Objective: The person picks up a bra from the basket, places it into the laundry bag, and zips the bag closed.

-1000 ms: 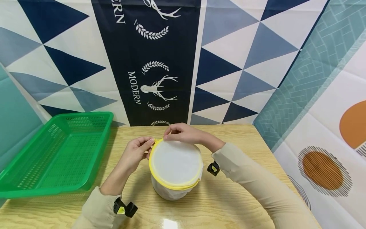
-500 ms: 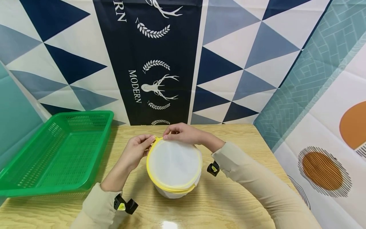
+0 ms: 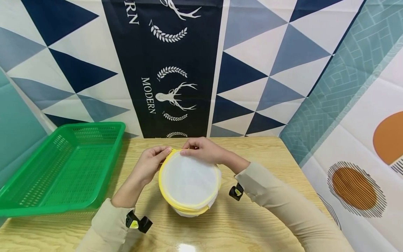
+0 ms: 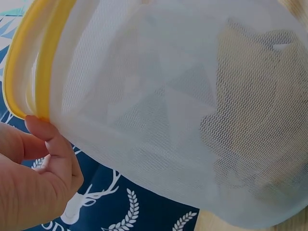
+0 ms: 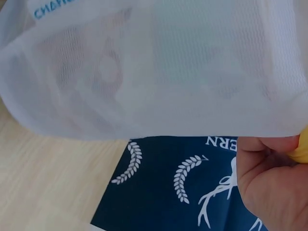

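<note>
The left grip [image 3: 148, 164] is narrow, thumb and fingers pinching the yellow rim [image 3: 161, 187] of a white mesh bag [image 3: 190, 180]. The right grip [image 3: 204, 150] is also closed on that rim, a little to the right, its thumb on top of the round lid and its fingers curled over the far side. The bag lies between the arms, on the near side of both grips, lid facing up towards the head camera.

Beige sleeves [image 3: 283, 206] reach in from below, each with a small black camera [image 3: 138, 223] at the cuff. Beneath is a pale wood-grain worktop [image 3: 245, 220], with a patch of glare at the near edge. A green basket [image 3: 70, 171] stands to the left, apart from the bag and cut off by the frame. Behind hangs a navy, blue and white cloth [image 3: 170, 56] with deer heads and triangles; a white cloth [image 3: 390, 196] with brown ovals closes the right side.

The lid hides most of the bag's body from above, and whether its base touches the worktop is unclear. A label [image 5: 53, 7] with blue letters is cut off in the right wrist view. The tan shape through the mesh in the left wrist view is hard to identify.
</note>
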The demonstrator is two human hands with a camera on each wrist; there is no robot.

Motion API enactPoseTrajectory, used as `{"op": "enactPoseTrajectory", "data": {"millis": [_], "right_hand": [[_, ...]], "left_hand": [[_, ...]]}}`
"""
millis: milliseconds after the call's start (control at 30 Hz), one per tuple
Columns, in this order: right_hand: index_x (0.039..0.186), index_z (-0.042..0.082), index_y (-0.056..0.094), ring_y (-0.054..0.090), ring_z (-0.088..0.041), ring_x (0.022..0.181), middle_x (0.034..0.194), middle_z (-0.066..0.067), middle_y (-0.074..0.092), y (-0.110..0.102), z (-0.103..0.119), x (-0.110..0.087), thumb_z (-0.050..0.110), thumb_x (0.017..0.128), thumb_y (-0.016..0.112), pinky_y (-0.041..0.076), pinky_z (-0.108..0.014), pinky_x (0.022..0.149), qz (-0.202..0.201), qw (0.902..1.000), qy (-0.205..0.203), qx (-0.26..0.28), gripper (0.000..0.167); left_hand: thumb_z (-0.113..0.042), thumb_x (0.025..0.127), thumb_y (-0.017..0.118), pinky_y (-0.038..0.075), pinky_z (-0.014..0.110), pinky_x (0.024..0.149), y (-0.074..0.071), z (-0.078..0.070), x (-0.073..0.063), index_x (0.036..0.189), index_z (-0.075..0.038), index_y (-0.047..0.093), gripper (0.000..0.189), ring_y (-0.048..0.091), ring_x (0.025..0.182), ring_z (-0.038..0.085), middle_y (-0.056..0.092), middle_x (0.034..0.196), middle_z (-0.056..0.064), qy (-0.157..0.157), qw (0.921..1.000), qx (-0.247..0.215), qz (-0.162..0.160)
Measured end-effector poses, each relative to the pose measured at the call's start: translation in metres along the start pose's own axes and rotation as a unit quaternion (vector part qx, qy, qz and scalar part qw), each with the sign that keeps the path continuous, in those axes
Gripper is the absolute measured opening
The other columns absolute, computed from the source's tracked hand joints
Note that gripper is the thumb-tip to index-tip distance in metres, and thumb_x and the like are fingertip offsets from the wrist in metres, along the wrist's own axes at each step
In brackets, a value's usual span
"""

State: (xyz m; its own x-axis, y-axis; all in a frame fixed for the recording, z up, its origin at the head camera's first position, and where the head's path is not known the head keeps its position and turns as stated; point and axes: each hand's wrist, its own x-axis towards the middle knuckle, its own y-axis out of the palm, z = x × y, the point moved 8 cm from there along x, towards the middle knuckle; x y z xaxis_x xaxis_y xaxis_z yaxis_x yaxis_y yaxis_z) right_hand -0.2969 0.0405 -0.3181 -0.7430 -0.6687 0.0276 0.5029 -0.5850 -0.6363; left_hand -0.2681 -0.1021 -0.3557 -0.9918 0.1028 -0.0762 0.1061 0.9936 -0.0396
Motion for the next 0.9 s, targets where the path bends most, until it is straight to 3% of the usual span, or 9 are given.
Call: {"op": "enactPoseTrajectory", "data": {"millis": [433,900], "right_hand": [[0.096,0.006,0.065,0.058,-0.011,0.064,0.089,-0.005,0.062,0.003,-0.013,-0.006,0.024,0.094,0.057,0.052,-0.025,0.056,-0.022,0.9948,0.038,0.092,0.019],[0.091,0.007,0.064,0.055,-0.011,0.064,0.084,-0.002,0.059,0.000,-0.021,-0.012,0.026,0.094,0.058,0.050,-0.023,0.055,-0.046,0.9912,0.060,0.108,0.019]], "left_hand": [[-0.017,0.096,0.052,0.051,0.016,0.066,0.001,-0.006,-0.001,0.114,0.006,0.060,0.030,0.059,0.077,0.007,0.062,0.100,0.011,0.029,0.9968,0.068,-0.032],[-0.020,0.096,0.054,0.051,0.017,0.062,-0.001,-0.004,-0.004,0.112,0.004,0.061,0.030,0.058,0.070,0.006,0.061,0.090,0.004,0.024,0.9961,0.070,-0.046]]}}
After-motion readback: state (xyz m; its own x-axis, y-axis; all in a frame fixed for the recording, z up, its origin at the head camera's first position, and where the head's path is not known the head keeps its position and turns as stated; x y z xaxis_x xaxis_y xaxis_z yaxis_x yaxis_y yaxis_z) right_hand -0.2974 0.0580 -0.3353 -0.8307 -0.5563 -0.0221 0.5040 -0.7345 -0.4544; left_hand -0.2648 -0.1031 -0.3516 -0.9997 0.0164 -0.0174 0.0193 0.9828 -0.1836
